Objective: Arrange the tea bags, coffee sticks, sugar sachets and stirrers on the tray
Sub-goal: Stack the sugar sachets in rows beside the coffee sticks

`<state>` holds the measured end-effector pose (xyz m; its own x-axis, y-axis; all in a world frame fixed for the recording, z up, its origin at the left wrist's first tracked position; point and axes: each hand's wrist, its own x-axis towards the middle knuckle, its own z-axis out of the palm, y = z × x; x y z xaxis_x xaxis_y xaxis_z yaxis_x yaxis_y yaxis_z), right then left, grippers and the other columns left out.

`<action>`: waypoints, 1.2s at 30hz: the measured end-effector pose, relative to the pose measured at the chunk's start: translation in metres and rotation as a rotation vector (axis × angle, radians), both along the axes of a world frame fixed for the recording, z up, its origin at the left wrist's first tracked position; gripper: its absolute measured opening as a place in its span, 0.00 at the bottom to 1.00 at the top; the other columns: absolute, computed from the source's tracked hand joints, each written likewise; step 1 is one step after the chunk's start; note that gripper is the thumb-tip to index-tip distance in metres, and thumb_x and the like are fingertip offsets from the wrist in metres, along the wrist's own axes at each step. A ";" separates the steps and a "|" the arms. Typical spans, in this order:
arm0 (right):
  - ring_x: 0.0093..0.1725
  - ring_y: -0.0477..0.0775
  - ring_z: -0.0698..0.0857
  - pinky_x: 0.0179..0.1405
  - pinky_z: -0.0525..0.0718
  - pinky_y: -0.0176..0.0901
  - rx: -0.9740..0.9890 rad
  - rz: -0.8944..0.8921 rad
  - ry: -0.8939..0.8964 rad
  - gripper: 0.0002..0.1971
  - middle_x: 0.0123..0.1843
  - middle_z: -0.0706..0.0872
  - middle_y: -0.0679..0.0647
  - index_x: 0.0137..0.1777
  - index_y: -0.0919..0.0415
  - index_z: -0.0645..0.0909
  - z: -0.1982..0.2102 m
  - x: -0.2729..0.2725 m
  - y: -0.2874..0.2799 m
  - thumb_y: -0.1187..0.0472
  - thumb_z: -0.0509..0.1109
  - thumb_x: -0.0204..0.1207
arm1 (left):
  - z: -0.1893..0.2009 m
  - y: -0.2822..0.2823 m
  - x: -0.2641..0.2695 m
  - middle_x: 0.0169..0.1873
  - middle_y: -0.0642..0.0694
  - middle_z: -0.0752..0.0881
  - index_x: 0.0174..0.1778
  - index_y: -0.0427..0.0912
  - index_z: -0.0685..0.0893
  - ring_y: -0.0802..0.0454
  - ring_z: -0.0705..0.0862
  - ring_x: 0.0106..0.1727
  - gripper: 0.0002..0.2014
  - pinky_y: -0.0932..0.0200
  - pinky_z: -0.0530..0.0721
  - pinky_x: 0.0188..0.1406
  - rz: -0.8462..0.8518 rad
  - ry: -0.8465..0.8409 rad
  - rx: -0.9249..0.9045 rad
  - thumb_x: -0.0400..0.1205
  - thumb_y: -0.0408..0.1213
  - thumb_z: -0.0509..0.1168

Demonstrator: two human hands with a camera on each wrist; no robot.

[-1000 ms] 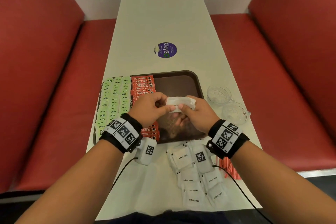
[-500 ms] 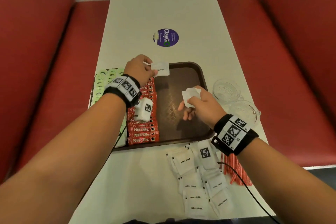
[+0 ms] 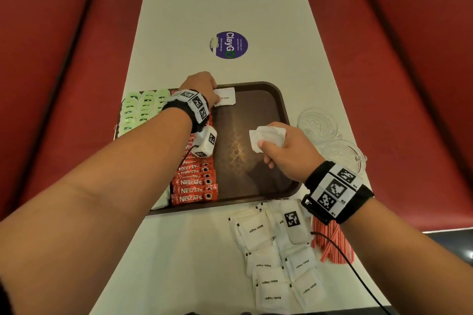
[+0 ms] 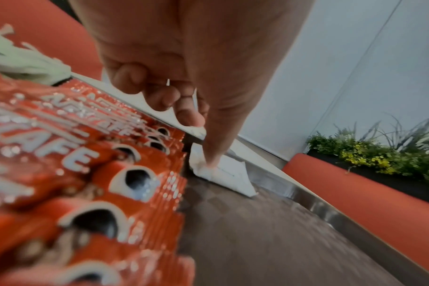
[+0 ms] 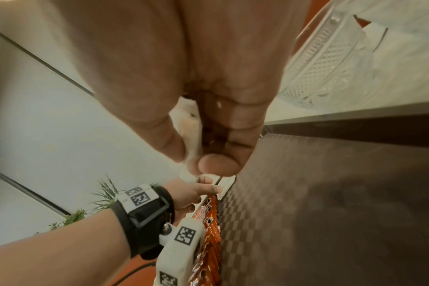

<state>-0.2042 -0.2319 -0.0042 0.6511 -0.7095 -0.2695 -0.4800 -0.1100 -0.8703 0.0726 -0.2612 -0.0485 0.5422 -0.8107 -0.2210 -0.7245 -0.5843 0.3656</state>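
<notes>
Pinning a sugar sachet (image 3: pixel 225 100) at the tray (image 3: pixel 256 186)'s far rim with the thumb of the left hand (image 3: pixel 202 84), other fingers curled; clamping a wad of sachets (image 3: pixel 266 135) above the tray's right side in the right hand (image 3: pixel 286 153).

Table (image 3: pixel 217 7) w/ tray (image 3: pixel 245 110), sachets (image 3: pixel 271 263), stirrers (image 3: pixel 332 243), glass cups (image 3: pixel 317 123).
</notes>
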 end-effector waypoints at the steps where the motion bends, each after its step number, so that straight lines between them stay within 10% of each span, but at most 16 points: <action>1: 0.31 0.51 0.87 0.39 0.89 0.45 0.003 -0.003 -0.005 0.08 0.35 0.87 0.52 0.61 0.53 0.81 0.001 0.001 -0.001 0.60 0.69 0.84 | 0.000 0.000 -0.001 0.60 0.46 0.86 0.58 0.49 0.86 0.45 0.84 0.59 0.14 0.55 0.82 0.56 -0.041 -0.003 -0.008 0.76 0.41 0.75; 14: 0.34 0.49 0.90 0.35 0.88 0.37 0.132 -0.068 -0.117 0.13 0.45 0.89 0.63 0.65 0.59 0.79 0.006 0.009 -0.008 0.68 0.70 0.82 | 0.017 0.002 -0.014 0.65 0.49 0.86 0.66 0.54 0.87 0.43 0.83 0.64 0.15 0.46 0.80 0.66 -0.240 -0.148 0.126 0.85 0.50 0.64; 23: 0.36 0.55 0.92 0.37 0.92 0.50 0.129 -0.115 -0.203 0.13 0.45 0.90 0.65 0.63 0.62 0.79 0.005 0.015 -0.010 0.70 0.71 0.81 | 0.084 0.051 -0.062 0.42 0.57 0.91 0.47 0.54 0.92 0.64 0.86 0.45 0.12 0.68 0.81 0.47 -0.422 0.422 -0.182 0.77 0.57 0.73; 27: 0.38 0.61 0.92 0.42 0.92 0.64 0.166 -0.154 -0.242 0.15 0.44 0.90 0.66 0.62 0.60 0.80 0.005 0.017 -0.008 0.71 0.75 0.78 | 0.074 0.063 -0.072 0.33 0.58 0.87 0.46 0.51 0.92 0.66 0.82 0.35 0.07 0.67 0.79 0.40 -0.484 0.336 -0.157 0.78 0.49 0.76; 36: 0.36 0.59 0.92 0.39 0.93 0.54 0.103 -0.173 -0.225 0.12 0.44 0.91 0.61 0.60 0.63 0.80 0.007 0.014 -0.009 0.67 0.75 0.79 | 0.073 0.065 -0.063 0.42 0.55 0.90 0.50 0.50 0.91 0.59 0.86 0.45 0.06 0.62 0.81 0.47 -0.434 0.352 -0.184 0.81 0.45 0.73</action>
<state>-0.1898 -0.2411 0.0029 0.5741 -0.7919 -0.2083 -0.2777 0.0511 -0.9593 0.0098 -0.1964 0.0248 0.0719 -0.9842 -0.1619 -0.6999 -0.1654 0.6948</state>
